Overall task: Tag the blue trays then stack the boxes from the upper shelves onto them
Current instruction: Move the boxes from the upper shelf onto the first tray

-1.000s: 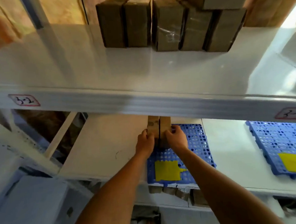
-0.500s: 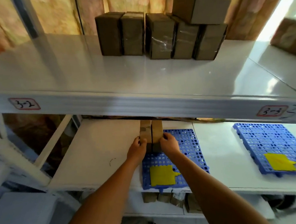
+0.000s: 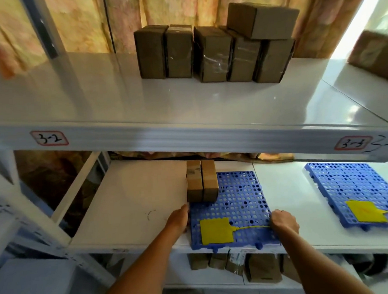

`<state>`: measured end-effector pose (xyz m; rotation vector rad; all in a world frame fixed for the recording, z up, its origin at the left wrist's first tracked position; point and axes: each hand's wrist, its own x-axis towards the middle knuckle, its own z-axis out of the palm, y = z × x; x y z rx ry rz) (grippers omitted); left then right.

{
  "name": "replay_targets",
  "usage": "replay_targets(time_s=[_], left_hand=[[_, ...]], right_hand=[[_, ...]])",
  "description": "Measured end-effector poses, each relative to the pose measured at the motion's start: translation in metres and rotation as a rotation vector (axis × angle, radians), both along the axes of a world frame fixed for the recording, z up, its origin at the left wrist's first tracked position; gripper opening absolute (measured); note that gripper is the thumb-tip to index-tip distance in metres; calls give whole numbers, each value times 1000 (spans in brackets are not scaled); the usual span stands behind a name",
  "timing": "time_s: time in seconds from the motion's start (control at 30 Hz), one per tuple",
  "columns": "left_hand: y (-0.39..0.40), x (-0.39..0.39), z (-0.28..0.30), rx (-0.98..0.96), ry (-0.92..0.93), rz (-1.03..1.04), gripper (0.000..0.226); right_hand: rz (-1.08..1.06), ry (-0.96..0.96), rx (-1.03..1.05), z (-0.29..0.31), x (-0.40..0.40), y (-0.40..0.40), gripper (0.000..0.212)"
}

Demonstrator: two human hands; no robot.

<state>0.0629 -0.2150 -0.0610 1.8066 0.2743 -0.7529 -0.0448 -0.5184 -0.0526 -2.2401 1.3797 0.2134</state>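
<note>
A blue perforated tray lies on the middle shelf with a yellow tag on its near part. Two brown boxes stand side by side on its far left corner. My left hand grips the tray's left edge just below the boxes. On the tray's right edge, beside the tag's yellow tie, sits my right hand with its fingers curled. A second blue tray with its own yellow tag lies further right. Several brown boxes stand on the upper shelf, one more box on top.
The upper shelf's front beam overhangs the middle shelf and carries labels 3-2 and 3-3. More boxes sit on the lower shelf under the tray. Another box is at the upper shelf's far right. A grey bin is at lower left.
Both hands let go of the two boxes, which now stand on the tray, and drew back toward me to the tray's left and right edges.
</note>
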Motion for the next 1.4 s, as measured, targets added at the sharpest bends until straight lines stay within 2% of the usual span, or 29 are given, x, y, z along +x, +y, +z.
replay_targets(time_s=[0.07, 0.2, 0.3, 0.5, 0.7, 0.77, 1.0, 1.1, 1.27, 1.4], left_hand=[[-4, 2, 3, 3, -9, -4, 59], [-1, 9, 5, 145, -118, -8, 55], [6, 14, 2, 156, -161, -27, 50], [13, 5, 2, 123, -167, -51, 45], [25, 8, 24, 226, -225, -4, 46], [31, -2, 48, 225, -253, -18, 49], [43, -55, 155, 195, -408, -53, 51], [49, -103, 200, 163, -518, -26, 52], [69, -172, 269, -20, -648, -5, 39], [86, -190, 322, -109, -760, 40, 41]], right_hand=[[32, -53, 42, 2, 4, 9, 40], [107, -72, 58, 5, 15, 37, 37], [80, -111, 81, 2, 14, 48, 32], [46, -138, 93, 8, 2, 52, 37], [27, -157, 89, 30, 1, 57, 43], [71, -203, 97, 57, -5, 66, 44], [454, -346, 114, 173, -25, 122, 32], [510, -452, 137, 216, -60, 146, 42], [651, -662, 132, 273, -119, 182, 42], [623, -828, 187, 313, -133, 196, 38]])
